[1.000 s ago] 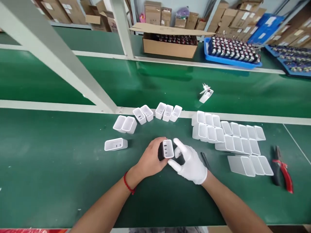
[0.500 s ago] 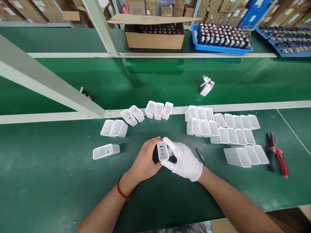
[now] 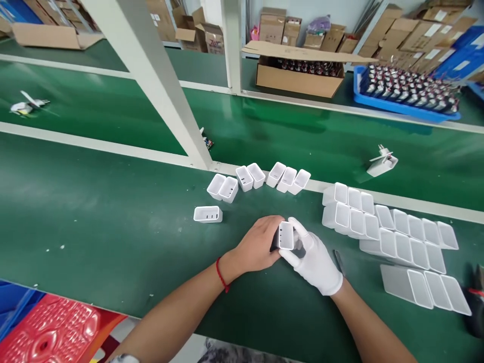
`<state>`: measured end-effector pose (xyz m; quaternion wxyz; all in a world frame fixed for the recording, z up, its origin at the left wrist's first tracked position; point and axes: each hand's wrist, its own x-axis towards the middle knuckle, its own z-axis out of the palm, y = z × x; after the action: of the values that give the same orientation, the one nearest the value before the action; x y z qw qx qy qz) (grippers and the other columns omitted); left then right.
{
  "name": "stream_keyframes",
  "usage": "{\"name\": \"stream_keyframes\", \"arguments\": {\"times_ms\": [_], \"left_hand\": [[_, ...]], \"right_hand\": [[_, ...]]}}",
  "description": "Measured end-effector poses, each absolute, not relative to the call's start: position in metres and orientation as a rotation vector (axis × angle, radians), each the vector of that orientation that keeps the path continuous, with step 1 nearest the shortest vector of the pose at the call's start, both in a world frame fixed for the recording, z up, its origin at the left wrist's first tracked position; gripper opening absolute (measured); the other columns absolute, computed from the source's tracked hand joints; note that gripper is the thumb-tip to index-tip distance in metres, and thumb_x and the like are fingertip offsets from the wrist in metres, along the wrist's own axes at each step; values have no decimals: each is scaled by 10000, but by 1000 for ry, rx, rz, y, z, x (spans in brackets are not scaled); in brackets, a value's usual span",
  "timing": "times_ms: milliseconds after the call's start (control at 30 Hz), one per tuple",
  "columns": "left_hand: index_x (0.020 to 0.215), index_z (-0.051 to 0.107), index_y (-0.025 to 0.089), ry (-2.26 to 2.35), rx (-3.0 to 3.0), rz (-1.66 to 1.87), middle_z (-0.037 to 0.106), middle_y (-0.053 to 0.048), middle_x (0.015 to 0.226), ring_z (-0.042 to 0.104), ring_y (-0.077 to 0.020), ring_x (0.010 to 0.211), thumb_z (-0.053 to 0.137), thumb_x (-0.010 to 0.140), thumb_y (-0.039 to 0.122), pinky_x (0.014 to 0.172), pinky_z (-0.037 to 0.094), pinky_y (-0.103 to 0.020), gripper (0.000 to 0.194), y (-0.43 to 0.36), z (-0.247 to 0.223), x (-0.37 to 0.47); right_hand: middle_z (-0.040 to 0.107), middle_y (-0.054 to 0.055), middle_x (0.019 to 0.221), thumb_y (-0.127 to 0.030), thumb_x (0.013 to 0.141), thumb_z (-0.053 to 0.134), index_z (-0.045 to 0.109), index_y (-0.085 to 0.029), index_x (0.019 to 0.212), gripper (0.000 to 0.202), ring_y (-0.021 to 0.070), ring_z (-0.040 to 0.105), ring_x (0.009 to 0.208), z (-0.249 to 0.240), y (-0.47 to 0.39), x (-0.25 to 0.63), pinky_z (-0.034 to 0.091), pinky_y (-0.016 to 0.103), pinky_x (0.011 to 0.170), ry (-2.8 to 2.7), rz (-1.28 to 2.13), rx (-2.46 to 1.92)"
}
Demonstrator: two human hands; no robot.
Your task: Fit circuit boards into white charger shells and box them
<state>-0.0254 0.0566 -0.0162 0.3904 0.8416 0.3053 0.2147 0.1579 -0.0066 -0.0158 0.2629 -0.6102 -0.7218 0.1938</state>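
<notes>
My right hand (image 3: 315,259), in a white glove, grips an open white plastic charger case (image 3: 286,236) between thumb and fingers. Small dark slots show inside the case. Against its left side is my bare left hand (image 3: 260,243), wearing a red bracelet, fingers curled round something black (image 3: 275,241) that is mostly hidden. Beyond my hands, several similar cases (image 3: 288,178) stand along the bench's back edge, and a single case (image 3: 207,214) lies to the left. More cases (image 3: 393,244) stand in rows on the right.
A dark slim tool (image 3: 339,262) lies just right of the glove. Pliers (image 3: 477,302) are partly cut off at the right edge. A white post (image 3: 159,85) rises behind the bench. On the shelf are a carton (image 3: 295,79) and a blue tray (image 3: 401,109) of parts. A red stool (image 3: 53,327) stands lower left.
The view has swung left, so the bench things appear further right and the red stool now shows. Both hands keep hold at the case, which seems slightly turned.
</notes>
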Motion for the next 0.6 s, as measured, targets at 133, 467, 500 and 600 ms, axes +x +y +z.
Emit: {"name": "stream_keyframes", "arguments": {"times_ms": [133, 467, 500, 600], "left_hand": [[1313, 391, 198, 778, 2137, 582, 577, -155, 1318, 534, -333, 1265, 653, 809, 190, 1102, 417, -535, 568, 57, -18, -25], [1319, 429, 113, 767, 2295, 705, 606, -180, 1263, 509, -351, 1295, 664, 854, 330, 1144, 363, -483, 564, 51, -26, -22], [1324, 426, 102, 764, 2313, 716, 609, -183, 1255, 510, -348, 1290, 655, 858, 329, 1145, 357, -475, 566, 50, -27, -22], [1321, 422, 85, 731, 2342, 744, 627, -183, 1212, 520, -334, 1258, 629, 872, 345, 1116, 368, -456, 559, 49, -29, -24]], "right_hand": [[737, 90, 883, -444, 944, 527, 391, -126, 1472, 632, 236, 696, 722, -14, -8, 157, 582, 380, 673, -2011, 449, -1686], [750, 36, 813, -549, 937, 505, 659, -219, 1260, 486, 216, 708, 685, 99, 49, 160, 576, 347, 663, -2171, 307, -1921], [755, 39, 842, -538, 926, 515, 659, -222, 1261, 482, 224, 714, 721, 105, 69, 153, 577, 356, 690, -2107, 241, -1936], [762, 58, 1029, -475, 897, 548, 531, -209, 1416, 583, 269, 717, 945, 106, 137, 119, 564, 412, 858, -2083, 204, -1910]]}}
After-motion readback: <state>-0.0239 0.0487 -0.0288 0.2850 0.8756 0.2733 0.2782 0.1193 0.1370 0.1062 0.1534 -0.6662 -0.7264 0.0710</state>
